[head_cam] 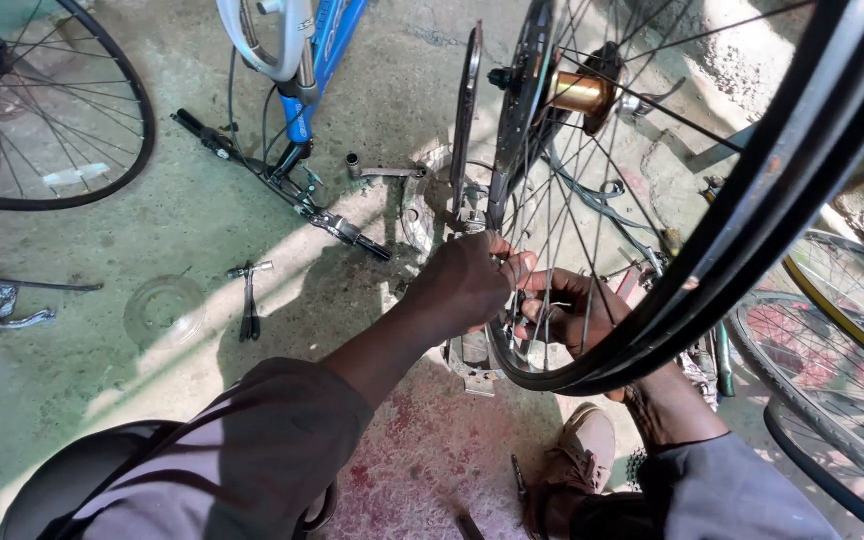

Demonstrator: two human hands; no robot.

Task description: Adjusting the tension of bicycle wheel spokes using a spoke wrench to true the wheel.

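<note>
A black bicycle wheel rim (pixel 752 215) with thin spokes stands in front of me, its brass-coloured hub (pixel 580 93) up high. My left hand (pixel 464 285) reaches to the rim's lower part and pinches a spoke near the rim. Behind the spokes, my right hand (pixel 572 312) curls around the spokes at the same spot. Whether a small tool sits in either hand is hidden.
A blue and white bike frame (pixel 302 60) with handlebar (pixel 272 178) lies on the concrete floor ahead. Another wheel (pixel 52 100) lies far left, more wheels (pixel 832 340) at right. Pliers (pixel 249 300), a socket wrench (pixel 382 171) and a clear plastic disc (pixel 164 312) lie about. My shoe (pixel 577 450) is below.
</note>
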